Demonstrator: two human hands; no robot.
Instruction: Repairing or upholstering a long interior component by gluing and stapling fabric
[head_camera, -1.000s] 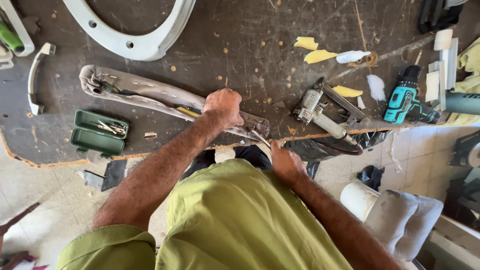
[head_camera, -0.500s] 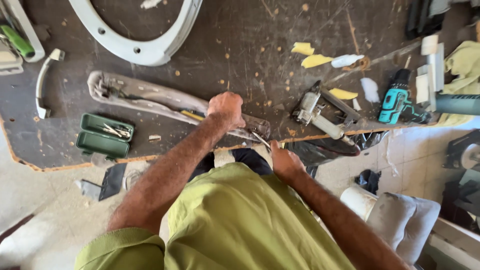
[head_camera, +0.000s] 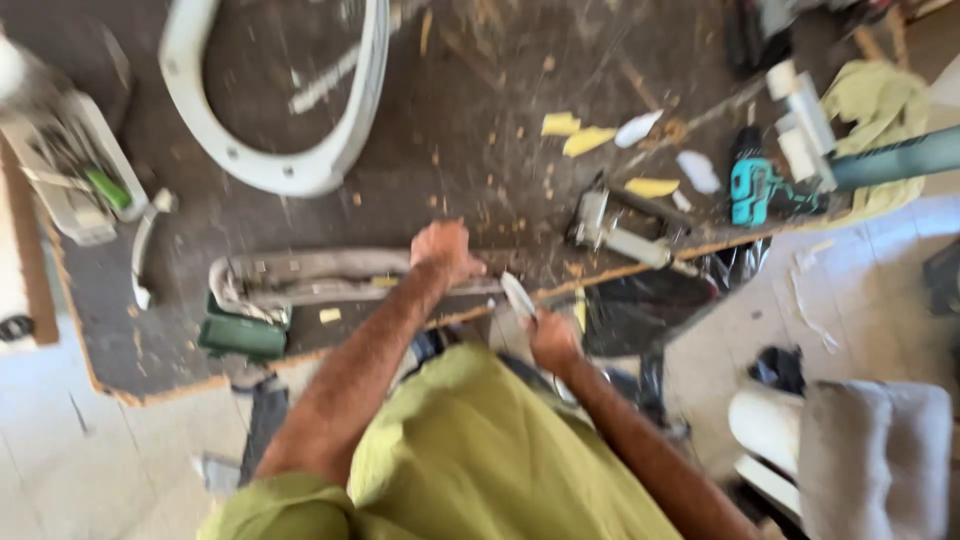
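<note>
Hands first: the left hand (head_camera: 445, 250) presses down on a long grey plastic trim piece (head_camera: 300, 280) that lies across the dark workbench (head_camera: 480, 150), its fingers curled over the right end of the piece — closed on it, as far as the blur allows. The right hand (head_camera: 552, 338) sits just off the bench's near edge, fingers wrapped round the handle of a pale-bladed tool (head_camera: 518, 296) whose blade points up toward the end of the trim piece; whether the tip touches it cannot be told.

The trim piece lies near the front edge of the bench, roughly parallel to it. A green tray (head_camera: 240, 335) sits just under its left end. Farther back lies a large white curved plastic ring (head_camera: 290, 165), and to the far left a white box (head_camera: 70, 180) with a green-handled tool in it, plus a small white handle-shaped part (head_camera: 145, 240). To the right of the hands — a grey metal power tool (head_camera: 620, 235), yellow and white scraps (head_camera: 590, 140), and a teal cordless drill (head_camera: 755, 190). A yellow-green cloth (head_camera: 880, 100) lies at the far right. The person's yellow-green shirt (head_camera: 480, 460) fills the foreground; a white padded seat (head_camera: 860, 450) stands on the tiled floor at lower right.
</note>
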